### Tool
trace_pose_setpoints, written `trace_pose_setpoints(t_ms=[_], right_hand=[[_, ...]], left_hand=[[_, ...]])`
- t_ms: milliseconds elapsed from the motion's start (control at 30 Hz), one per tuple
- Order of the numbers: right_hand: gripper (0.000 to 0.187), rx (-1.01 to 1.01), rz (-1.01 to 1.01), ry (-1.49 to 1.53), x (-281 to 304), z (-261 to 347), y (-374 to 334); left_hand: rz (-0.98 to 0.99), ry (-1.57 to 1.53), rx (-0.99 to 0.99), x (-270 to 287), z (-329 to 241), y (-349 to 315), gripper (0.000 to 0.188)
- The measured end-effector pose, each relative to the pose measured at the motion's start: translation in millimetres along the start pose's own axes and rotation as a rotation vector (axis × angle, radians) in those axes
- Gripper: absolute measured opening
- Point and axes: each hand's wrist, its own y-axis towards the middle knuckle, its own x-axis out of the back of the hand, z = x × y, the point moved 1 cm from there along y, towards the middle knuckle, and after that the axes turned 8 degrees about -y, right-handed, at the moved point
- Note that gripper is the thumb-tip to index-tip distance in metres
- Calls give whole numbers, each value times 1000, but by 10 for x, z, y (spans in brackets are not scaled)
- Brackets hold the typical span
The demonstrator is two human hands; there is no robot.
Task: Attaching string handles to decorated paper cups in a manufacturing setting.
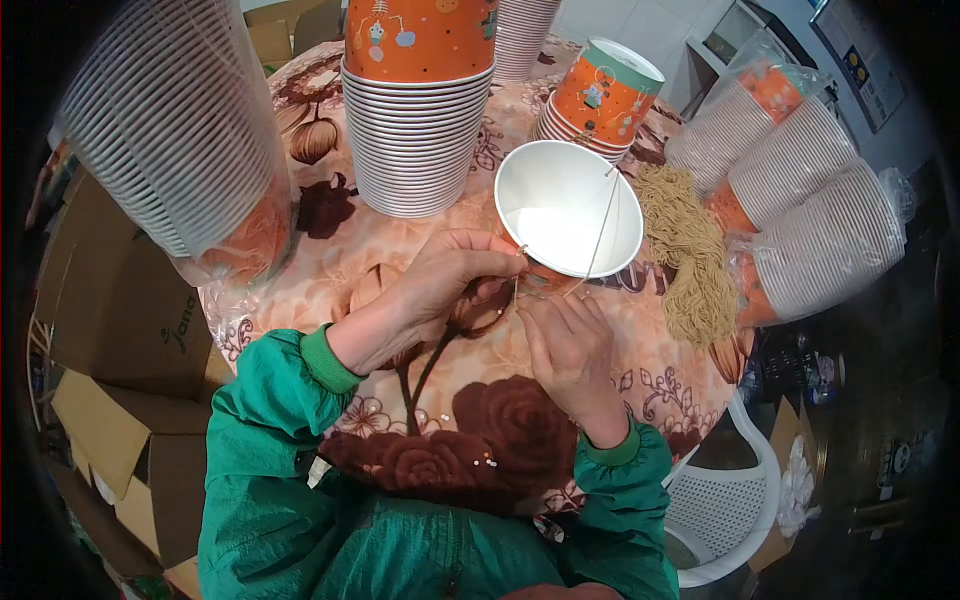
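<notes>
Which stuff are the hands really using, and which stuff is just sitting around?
In use:
- left hand and right hand, both at the rim of the white-lined paper tub
- thin string across the tub
- tan string bundle beside it

Sitting around:
- stacked tubs
- wrapped tub stacks
- cardboard boxes
- white plastic chair

There are two hands, a left hand (425, 290) and a right hand (565, 345). One open paper bowl (565, 205) is tipped up. One thin string (603, 222) crosses it. One pile of tan strings (690, 255) lies on one worktop (470, 390). At least five stacks of bowls stand or lie around. One white plastic chair (725, 515) shows. Several brown cardboard boxes (115, 330) sit on the left.
</notes>
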Motion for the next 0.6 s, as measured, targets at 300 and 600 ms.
trace_pose_setpoints(t_ms=[300,600], right_hand=[[35,83,-129,98,-2,-21,20],[29,57,-132,114,-19,-28,5]], left_hand=[[31,-4,-51,-3,-80,-51,5],[-62,252,-100,-70,-210,-63,3]])
